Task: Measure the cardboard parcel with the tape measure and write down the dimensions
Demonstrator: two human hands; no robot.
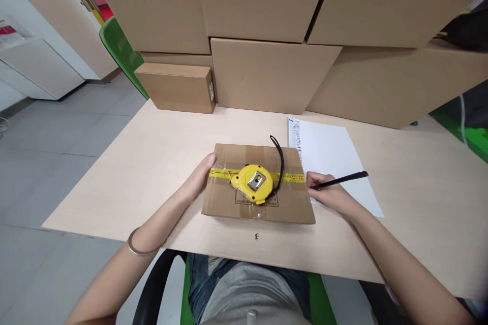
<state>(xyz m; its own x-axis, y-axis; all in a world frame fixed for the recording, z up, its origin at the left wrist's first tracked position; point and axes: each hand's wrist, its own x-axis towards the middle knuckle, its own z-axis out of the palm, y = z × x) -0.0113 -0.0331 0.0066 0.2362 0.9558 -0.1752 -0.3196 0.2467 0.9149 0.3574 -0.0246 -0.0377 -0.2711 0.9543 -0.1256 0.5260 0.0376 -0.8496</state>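
A small cardboard box (224, 208) lies on the table in front of me, with yellow printed tape across its top. On it rests a yellow tape measure (253, 184) with a black wrist strap (281, 162). My left hand (201, 175) grips the box's left side, its thumb along the edge and the other fingers mostly hidden. A black pen (343, 179) is held in my right hand (324, 190), whose curled fingers are against or very close to the box's right edge. Under and behind that hand lies a white sheet of paper (335, 147) with writing down its left margin.
Large cardboard boxes (267, 76) stand stacked along the table's back edge. A smaller closed carton (183, 89) sits at the back left. The pale table (125, 172) ends just in front of my lap. A green chair (118, 43) is beyond its left side.
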